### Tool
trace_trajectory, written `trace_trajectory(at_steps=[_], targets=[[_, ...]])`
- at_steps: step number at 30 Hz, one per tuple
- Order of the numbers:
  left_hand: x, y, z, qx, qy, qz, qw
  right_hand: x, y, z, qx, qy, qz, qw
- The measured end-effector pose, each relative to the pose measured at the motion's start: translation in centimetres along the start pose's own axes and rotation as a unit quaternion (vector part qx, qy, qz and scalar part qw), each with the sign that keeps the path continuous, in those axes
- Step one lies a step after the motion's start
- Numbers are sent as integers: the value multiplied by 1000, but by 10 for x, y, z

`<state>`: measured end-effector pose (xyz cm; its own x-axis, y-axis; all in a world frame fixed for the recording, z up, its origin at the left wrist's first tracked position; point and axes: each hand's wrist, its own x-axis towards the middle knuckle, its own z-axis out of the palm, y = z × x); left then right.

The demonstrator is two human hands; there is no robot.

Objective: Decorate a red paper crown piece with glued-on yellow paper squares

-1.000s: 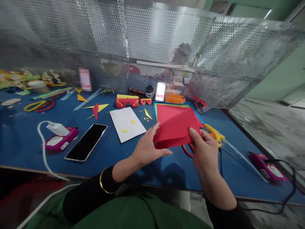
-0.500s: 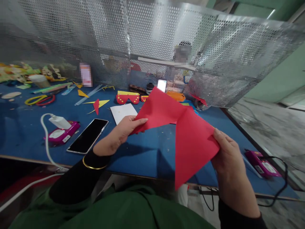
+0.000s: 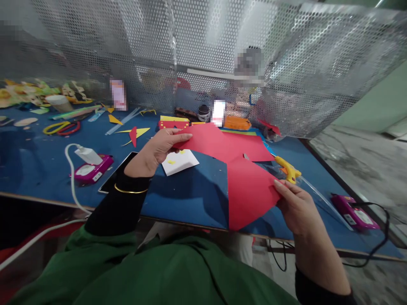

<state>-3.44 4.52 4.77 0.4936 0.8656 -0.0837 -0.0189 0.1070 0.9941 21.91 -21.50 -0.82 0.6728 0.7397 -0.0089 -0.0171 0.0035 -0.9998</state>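
Note:
My left hand (image 3: 163, 146) pinches the left tip of a red paper piece (image 3: 251, 192) between thumb and fingers. At its right edge my right hand (image 3: 294, 201) grips the same piece, thumb on top. The piece spans both hands above the table, with a narrow middle and a broad lower right part. Behind it lies another red sheet (image 3: 251, 146), partly covered. Below my left hand rests a white card (image 3: 179, 163) with yellow bits on it. A yellow glue gun (image 3: 288, 168) lies just beyond my right hand.
On the blue table (image 3: 190, 203) are red-handled and yellow-handled scissors (image 3: 65, 128), a dark phone (image 3: 116, 176) under my left forearm, and two purple power strips (image 3: 93, 169) with cables. A lit phone (image 3: 218, 112) stands before the perforated metal screen (image 3: 206, 38).
The red piece has moved down at its near point and its left part lies flatter. My left hand has risen slightly. The glue gun and more of the white card have come into sight.

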Motion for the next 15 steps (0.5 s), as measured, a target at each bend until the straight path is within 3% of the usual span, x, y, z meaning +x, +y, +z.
trace_trajectory(at_steps=[9,15], targets=[[3,5,8,8,-37,12,999,9,8,5,-100,-25,15,995],[2,12,33,2,-154,14,988,39,6,41,-105,-66,-52,991]])
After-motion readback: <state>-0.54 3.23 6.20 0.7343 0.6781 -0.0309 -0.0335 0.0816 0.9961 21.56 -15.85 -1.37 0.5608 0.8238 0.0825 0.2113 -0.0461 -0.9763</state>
